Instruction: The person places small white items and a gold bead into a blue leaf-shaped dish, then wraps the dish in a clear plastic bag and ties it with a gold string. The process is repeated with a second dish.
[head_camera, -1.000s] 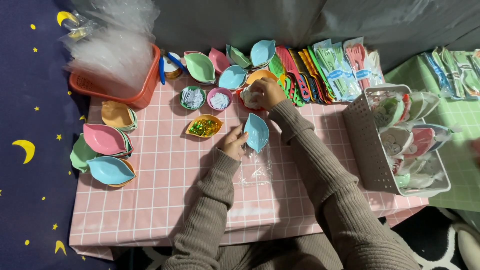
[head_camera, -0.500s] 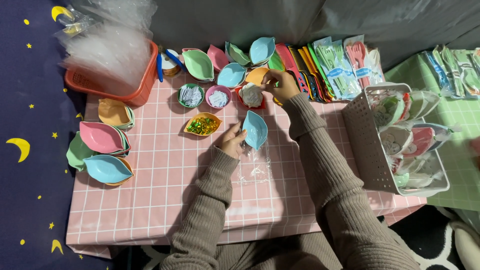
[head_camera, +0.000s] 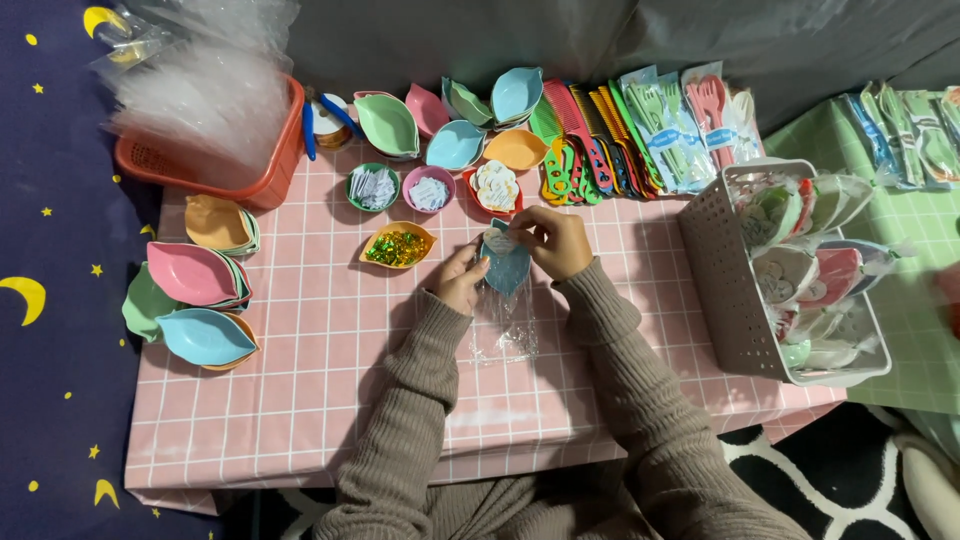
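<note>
Blue and smooth, the leaf-shaped plastic dish (head_camera: 507, 268) sits above the pink checked tablecloth (head_camera: 300, 400), over a crinkly clear bag (head_camera: 503, 335). The left hand (head_camera: 460, 280) pinches its edge. The right hand (head_camera: 553, 240) presses a small white paper piece (head_camera: 499, 240) onto it.

Both sleeved arms reach forward, left hand (head_camera: 462, 280) and right hand (head_camera: 556, 240) close together, fingers curled.

Even, soft overhead light; the pink tablecloth (head_camera: 300, 330) is bright and sharp, shadows faint, with glare on clear plastic bags (head_camera: 205, 85).
</note>
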